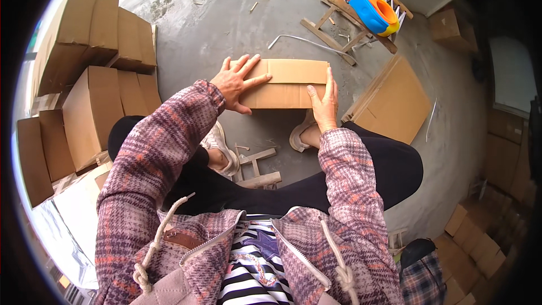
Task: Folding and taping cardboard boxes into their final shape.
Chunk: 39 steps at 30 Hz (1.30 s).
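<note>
In front of me is a closed brown cardboard box (282, 96), its two top flaps meeting along a seam. My left hand (234, 85) lies on the left end of the box, open, with its fingers spread across the top. At the right end, my right hand (326, 101) is open too, the fingers stretched along the edge and the thumb resting on the top. Both hands touch the box. What supports it underneath is hidden.
Stacked cardboard boxes (96, 99) stand at the left. Flat cardboard sheets (392, 101) lie to the right. Beyond, a wooden stool (361, 14) bears a blue, orange and yellow tape dispenser (370, 10). Another wooden frame (257, 169) sits between my feet. More boxes (474, 243) fill the lower right.
</note>
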Motion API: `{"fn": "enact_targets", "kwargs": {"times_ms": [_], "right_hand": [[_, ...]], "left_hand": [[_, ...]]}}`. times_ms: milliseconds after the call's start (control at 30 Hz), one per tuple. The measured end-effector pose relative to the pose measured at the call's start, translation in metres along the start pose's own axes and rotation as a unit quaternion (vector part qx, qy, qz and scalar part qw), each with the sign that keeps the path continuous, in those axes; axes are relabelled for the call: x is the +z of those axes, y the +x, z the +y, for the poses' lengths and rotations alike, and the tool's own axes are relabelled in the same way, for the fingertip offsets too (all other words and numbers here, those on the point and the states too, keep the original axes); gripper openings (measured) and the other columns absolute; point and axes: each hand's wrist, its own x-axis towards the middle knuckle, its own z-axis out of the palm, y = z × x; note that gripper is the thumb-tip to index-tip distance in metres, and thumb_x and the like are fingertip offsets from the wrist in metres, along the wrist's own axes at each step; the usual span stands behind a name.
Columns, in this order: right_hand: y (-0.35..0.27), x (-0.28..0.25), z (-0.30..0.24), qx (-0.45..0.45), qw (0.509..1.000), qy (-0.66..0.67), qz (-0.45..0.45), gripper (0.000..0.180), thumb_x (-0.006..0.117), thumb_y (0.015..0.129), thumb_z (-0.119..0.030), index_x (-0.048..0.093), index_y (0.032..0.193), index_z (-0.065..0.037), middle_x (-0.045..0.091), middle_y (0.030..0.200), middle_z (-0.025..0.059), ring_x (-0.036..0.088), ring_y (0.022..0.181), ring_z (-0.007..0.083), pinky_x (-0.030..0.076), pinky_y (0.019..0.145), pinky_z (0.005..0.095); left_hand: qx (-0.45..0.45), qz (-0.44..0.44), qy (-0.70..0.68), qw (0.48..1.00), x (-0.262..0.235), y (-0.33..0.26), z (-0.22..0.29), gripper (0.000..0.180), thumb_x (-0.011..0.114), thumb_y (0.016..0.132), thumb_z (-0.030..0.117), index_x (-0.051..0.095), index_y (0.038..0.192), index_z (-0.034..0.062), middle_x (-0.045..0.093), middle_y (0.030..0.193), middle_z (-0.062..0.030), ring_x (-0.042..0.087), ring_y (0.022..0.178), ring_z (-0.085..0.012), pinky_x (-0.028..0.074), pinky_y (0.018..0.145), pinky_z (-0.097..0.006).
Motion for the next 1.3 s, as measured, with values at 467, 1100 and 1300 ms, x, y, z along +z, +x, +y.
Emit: {"fn": "enact_targets", "kwargs": {"times_ms": [467,1100,1300], "right_hand": [[0.108,0.025,-0.073,-0.129,0.978,-0.042,-0.156,0.049,0.055,0.091,-0.04,0.049,0.133,-0.016,0.056,0.128,0.0084,0.052,0.119,0.0258,0.041,0.098,0.0345],[0.154,-0.025,-0.074,-0.22,0.829,-0.292,-0.424,0.056,0.045,0.094,-0.046,0.038,0.139,-0.013,0.048,0.133,0.0146,0.046,0.122,0.0312,0.036,0.103,0.0416],[0.08,-0.25,0.013,0.4,0.835,-0.077,-0.37,0.076,0.042,0.087,-0.066,0.059,0.095,0.007,0.065,0.088,0.0194,0.068,0.078,0.0262,0.055,0.072,0.0329]], "left_hand": [[-0.344,0.149,-0.11,0.921,0.02,-0.041,0.086,0.102,0.078,0.056,0.05,0.03,0.145,0.0328,0.015,0.148,-0.0243,0.027,0.128,-0.0481,0.024,0.099,-0.064],[-0.324,0.143,-0.102,0.93,0.056,-0.029,0.099,0.098,0.068,0.063,0.06,0.029,0.146,0.024,0.011,0.151,-0.0233,0.016,0.135,-0.0487,0.022,0.1,-0.064],[-0.316,0.16,-0.07,0.933,0.056,-0.031,0.099,0.1,0.069,0.063,0.058,0.028,0.146,0.0217,0.014,0.15,-0.024,0.018,0.135,-0.0465,0.021,0.102,-0.062]]}}
